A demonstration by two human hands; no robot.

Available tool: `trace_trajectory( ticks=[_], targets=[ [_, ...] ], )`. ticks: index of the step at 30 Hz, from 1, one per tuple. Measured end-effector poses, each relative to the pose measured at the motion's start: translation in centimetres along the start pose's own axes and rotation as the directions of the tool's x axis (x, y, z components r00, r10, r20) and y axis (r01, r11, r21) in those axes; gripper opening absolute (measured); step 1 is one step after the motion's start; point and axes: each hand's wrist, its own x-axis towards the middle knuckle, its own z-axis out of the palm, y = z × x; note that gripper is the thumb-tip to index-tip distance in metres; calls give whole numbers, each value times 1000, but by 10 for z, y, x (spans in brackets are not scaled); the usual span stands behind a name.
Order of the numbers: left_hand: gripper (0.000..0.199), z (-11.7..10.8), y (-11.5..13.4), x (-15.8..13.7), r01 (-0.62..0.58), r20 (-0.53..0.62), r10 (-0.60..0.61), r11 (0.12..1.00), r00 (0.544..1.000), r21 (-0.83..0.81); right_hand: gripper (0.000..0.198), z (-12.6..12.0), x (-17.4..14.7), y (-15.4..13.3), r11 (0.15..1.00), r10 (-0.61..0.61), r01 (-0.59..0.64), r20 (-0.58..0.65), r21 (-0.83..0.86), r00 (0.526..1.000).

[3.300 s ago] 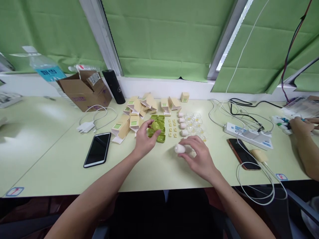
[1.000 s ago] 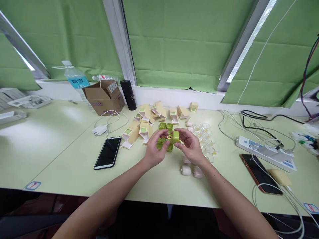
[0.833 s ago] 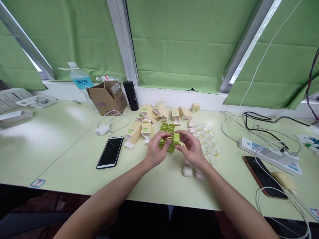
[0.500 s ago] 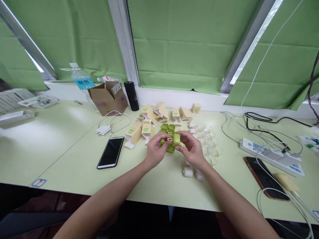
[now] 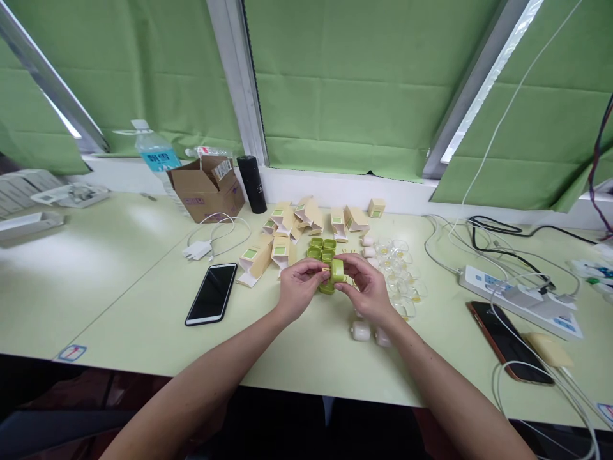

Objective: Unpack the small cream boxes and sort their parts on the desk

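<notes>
My right hand (image 5: 366,287) grips a small green square cup (image 5: 337,271) on its side between thumb and fingers. Against the cup's left side, my left hand (image 5: 301,285) pinches a small gold-orange piece (image 5: 326,269), mostly covered by the fingertips. Below and behind the fingers, several more green cups (image 5: 316,243) stand in rows, partly hidden. Small gold loops (image 5: 345,251) lie just beyond my right hand. To its right are several clear plastic pieces (image 5: 400,262) with yellow spots. Whitish-pink small cylinders (image 5: 361,331) lie under my right wrist, others farther back.
Opened cream cartons (image 5: 256,259) lie behind my hands. A phone (image 5: 211,294), a charger (image 5: 197,250), a cardboard box (image 5: 208,191), a black flask (image 5: 251,184) and a water bottle (image 5: 156,153) are left. Right are a power strip (image 5: 520,300), cables and another phone (image 5: 507,342).
The green cup and my left fingers have shifted slightly left, and less of the gold-orange piece shows between them. Both hands keep their grip.
</notes>
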Motion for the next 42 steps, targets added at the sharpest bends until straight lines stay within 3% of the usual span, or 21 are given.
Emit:
trace_trajectory(
  ticks=[6,9,13,18,23,28,37,42],
  targets=[
    [50,-4,-3,3,26,44,-23,998,999,-65,52,1,0,4,981,-65,43,-115,-188,991],
    [53,-6,-7,6,72,86,-61,989,994,-133,47,3,-1,4,941,-155,96,-161,-324,975],
    [50,-6,-10,7,205,174,-171,957,970,-203,36,5,-1,4,898,-226,134,-178,-419,958],
    [54,-4,-4,5,291,303,-207,920,930,-264,32,5,-2,-1,829,-279,171,-130,-533,951],
    [54,-5,0,6,322,329,-216,894,919,-313,28,0,0,-11,770,-368,255,-80,-585,927],
    [53,-7,0,6,374,376,-246,872,893,-315,25,-5,2,-12,712,-408,260,-82,-653,909],
    [47,-5,-3,4,417,439,-272,865,856,-277,22,-3,2,-11,700,-364,279,8,-657,931],
    [49,-3,-4,3,386,414,-257,883,873,-265,20,-1,2,-11,734,-382,292,-17,-613,924]
  ],
)
